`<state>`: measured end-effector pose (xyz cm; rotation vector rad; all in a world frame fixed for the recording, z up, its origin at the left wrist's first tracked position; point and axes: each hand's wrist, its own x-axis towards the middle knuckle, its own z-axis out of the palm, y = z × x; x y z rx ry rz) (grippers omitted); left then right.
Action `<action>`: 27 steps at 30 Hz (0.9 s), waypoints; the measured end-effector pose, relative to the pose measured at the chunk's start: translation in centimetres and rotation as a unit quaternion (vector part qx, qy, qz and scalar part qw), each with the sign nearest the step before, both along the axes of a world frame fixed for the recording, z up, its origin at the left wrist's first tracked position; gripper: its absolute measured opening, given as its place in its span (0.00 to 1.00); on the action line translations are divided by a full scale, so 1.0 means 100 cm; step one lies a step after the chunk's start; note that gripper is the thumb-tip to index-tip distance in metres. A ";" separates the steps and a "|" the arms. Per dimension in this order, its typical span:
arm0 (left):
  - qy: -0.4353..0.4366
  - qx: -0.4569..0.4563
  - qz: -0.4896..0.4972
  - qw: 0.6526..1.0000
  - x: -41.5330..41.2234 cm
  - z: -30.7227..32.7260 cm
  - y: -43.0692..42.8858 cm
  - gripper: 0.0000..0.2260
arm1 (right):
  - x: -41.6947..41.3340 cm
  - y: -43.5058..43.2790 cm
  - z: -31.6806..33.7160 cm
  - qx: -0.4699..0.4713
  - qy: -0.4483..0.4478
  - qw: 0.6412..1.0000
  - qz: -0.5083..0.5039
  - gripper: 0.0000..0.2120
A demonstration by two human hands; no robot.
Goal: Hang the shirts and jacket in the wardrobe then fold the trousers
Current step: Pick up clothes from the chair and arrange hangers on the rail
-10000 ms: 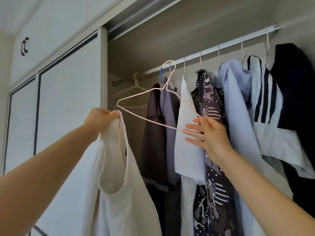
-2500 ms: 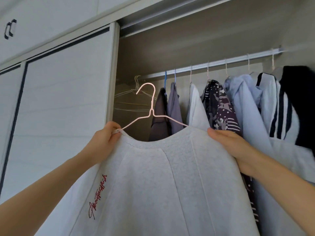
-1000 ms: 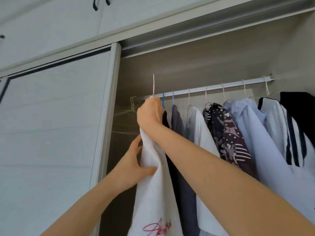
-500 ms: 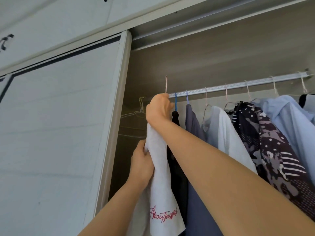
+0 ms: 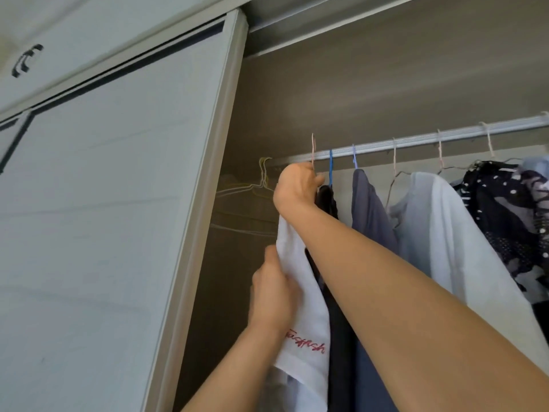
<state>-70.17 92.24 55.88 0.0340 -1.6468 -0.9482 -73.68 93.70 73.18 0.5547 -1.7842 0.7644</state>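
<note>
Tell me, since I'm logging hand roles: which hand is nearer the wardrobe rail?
Right. The right hand grips the pink hanger just below the rail; the left hand is well lower, holding the white shirt.

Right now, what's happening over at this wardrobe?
A person is hanging a white shirt with red lettering in the open wardrobe. The right hand grips the neck of its pink hanger up at the rail; whether the hook has caught the rail is not clear. The left hand holds the shirt's fabric lower down. To the right, other clothes hang on the rail; to the left, a few empty wire hangers.
</note>
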 end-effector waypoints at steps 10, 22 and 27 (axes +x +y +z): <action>-0.040 -0.043 0.111 0.992 -0.011 -0.019 -0.010 0.09 | -0.023 0.020 -0.038 0.110 0.116 0.983 -0.092 0.10; -0.064 -0.060 0.189 0.978 0.000 -0.055 -0.008 0.05 | -0.014 0.044 -0.091 0.267 0.144 0.940 -0.157 0.22; -0.110 -0.071 0.174 0.976 0.016 -0.074 -0.001 0.03 | 0.001 0.070 -0.115 0.292 0.166 0.932 -0.138 0.20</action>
